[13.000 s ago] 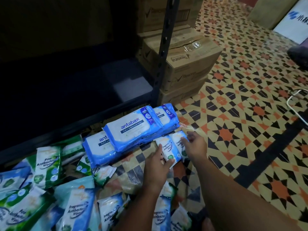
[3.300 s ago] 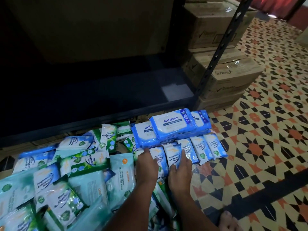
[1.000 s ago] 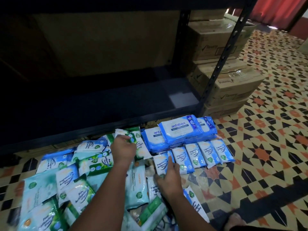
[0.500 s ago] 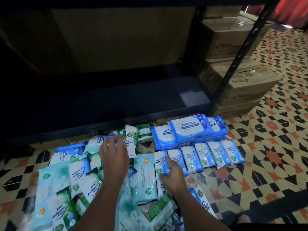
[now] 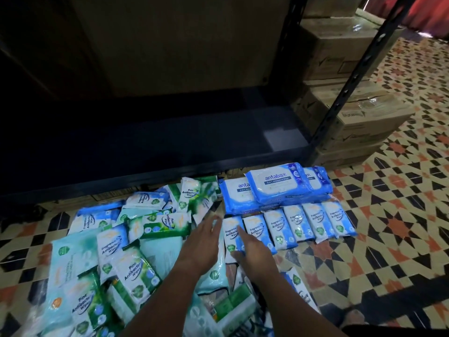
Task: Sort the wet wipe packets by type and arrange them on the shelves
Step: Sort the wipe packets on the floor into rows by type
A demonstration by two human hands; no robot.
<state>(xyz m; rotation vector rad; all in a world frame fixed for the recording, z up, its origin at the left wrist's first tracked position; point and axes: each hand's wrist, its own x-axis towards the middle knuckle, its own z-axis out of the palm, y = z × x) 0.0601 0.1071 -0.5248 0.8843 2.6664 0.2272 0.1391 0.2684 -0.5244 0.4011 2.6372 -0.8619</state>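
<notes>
Stacked brown cardboard boxes (image 5: pixel 352 113) fill the upper right of the frame behind the slanting black metal upright (image 5: pixel 359 76) of the dark shelf (image 5: pixel 150 147), whose low board spans the middle with nothing of mine on it. Under everything runs the patterned tile floor (image 5: pixel 401 215) of black, cream and orange stars. At centre right, big blue "antabax" wipe packs (image 5: pixel 277 183) lie piled just in front of the shelf edge, and touching their near side is a neat row of small blue fragrance-free wipe packets (image 5: pixel 298 223), six side by side. The lower left holds a loose heap of mixed green pine and pale teal wipe packets (image 5: pixel 116 251), overlapping at all angles. My left hand (image 5: pixel 202 242) hovers released, fingers spread, over the heap's right edge. My right hand (image 5: pixel 252 251) lies flat with straight fingers on the leftmost packet of the row, grasping nothing.
</notes>
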